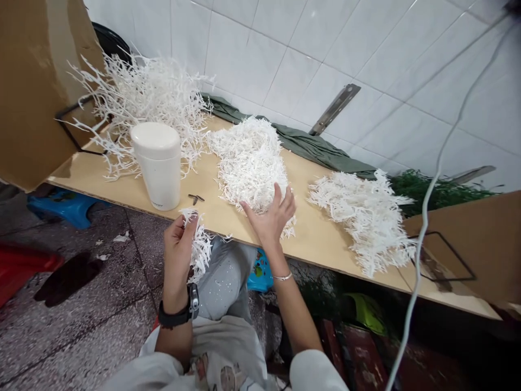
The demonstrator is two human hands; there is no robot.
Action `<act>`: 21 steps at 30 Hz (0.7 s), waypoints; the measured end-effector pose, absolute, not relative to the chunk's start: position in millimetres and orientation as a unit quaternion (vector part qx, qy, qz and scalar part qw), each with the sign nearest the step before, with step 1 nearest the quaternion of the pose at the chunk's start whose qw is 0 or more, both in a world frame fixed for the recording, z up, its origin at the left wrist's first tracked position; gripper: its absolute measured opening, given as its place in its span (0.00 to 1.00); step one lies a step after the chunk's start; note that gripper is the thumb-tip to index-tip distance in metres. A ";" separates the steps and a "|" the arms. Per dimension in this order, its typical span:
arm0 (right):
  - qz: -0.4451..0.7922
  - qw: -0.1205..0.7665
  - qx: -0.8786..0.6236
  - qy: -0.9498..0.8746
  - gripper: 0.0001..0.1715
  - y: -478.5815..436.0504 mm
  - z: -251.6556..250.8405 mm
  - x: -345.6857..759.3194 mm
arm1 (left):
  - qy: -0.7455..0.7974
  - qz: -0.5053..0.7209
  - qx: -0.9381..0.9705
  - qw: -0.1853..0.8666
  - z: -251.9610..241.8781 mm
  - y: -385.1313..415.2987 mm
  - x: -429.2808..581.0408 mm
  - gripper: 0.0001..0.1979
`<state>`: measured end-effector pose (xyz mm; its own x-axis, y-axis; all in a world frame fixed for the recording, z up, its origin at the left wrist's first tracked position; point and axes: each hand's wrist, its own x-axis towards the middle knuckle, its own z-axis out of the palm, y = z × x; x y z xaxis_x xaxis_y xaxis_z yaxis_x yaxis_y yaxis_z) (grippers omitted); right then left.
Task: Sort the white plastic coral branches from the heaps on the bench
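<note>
Broadly, a plywood tabletop (325,239) runs from nine o'clock toward four o'clock across the view, carrying three heaps of white plastic sprigs: a coarse branchy heap (142,98) at eleven o'clock, a dense middle pile (250,160) at twelve o'clock and a right pile (366,217) at three o'clock. A white lidded jar (158,165) stands just beside the branchy heap, with a small dark clip (196,198) lying near its base. The right hand (271,217) rests on the near edge of the middle pile, fingers spread and pointing to twelve o'clock, so the sprigs lie directly ahead of the fingertips; this hand is the nearer one to the pile. The left hand (179,239), below the table edge at seven o'clock from the pile, pinches a small white bunch (200,247) between thumb and fingers, its long axis running roughly upright. The sprigs look thin, spiky and lightly tangled.
</note>
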<state>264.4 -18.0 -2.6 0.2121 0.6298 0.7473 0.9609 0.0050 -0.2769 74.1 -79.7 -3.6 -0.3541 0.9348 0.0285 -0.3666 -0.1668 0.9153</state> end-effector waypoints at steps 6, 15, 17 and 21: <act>-0.115 0.254 -0.760 -0.587 0.52 -5.1 -3.3 270.4 | 0.479 0.677 0.392 0.398 -7.5 -81.1 80.0 0.14; -0.108 0.188 -0.696 -0.685 0.32 14.2 13.0 312.3 | 0.470 0.708 0.372 0.374 -6.4 -75.6 74.3 0.16; -0.106 0.210 -0.688 -0.687 0.30 16.8 14.7 318.3 | 0.464 0.709 0.371 0.380 -6.6 -75.5 74.6 0.16; -0.131 0.275 -0.655 -0.692 0.27 28.6 36.5 331.9 | 0.457 0.709 0.368 0.391 -7.6 -76.4 73.4 0.16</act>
